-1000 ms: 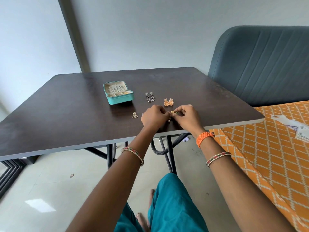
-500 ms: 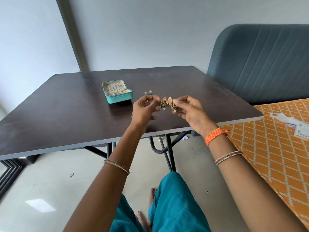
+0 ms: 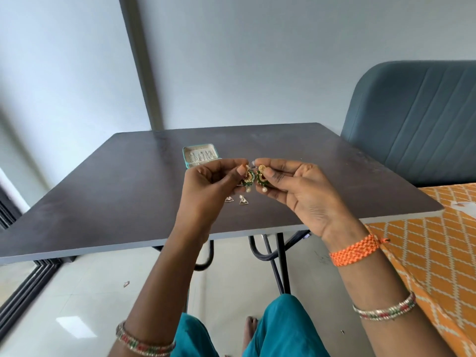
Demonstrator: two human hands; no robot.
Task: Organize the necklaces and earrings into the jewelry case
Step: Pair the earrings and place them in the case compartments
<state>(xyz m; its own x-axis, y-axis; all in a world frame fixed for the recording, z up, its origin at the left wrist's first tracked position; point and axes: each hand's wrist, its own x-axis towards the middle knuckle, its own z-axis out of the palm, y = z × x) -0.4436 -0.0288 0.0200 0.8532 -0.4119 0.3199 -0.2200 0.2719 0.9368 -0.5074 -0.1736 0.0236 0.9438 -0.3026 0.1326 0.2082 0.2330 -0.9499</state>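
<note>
Raised above the dark table (image 3: 123, 202), my left hand (image 3: 208, 186) pinches one green and gold earring (image 3: 247, 179) with a pearl drop. My right hand (image 3: 296, 191) pinches its twin earring (image 3: 261, 179) right beside it. Behind my hands the open teal jewelry case (image 3: 198, 157) sits on the table, with jewelry lying in its cream lining. A pair of small triangular earrings (image 3: 237, 200) lies on the table below my hands. The other earrings on the table are hidden behind my hands.
A grey-blue padded chair back (image 3: 417, 119) stands at the right of the table. An orange patterned cloth (image 3: 443, 253) covers a surface at my right. The table's near edge (image 3: 128, 247) runs just below my wrists.
Both hands lifted off the table with the pair of green earrings and rose toward the camera. The view tilted upward, so the case now sits behind my hands.
</note>
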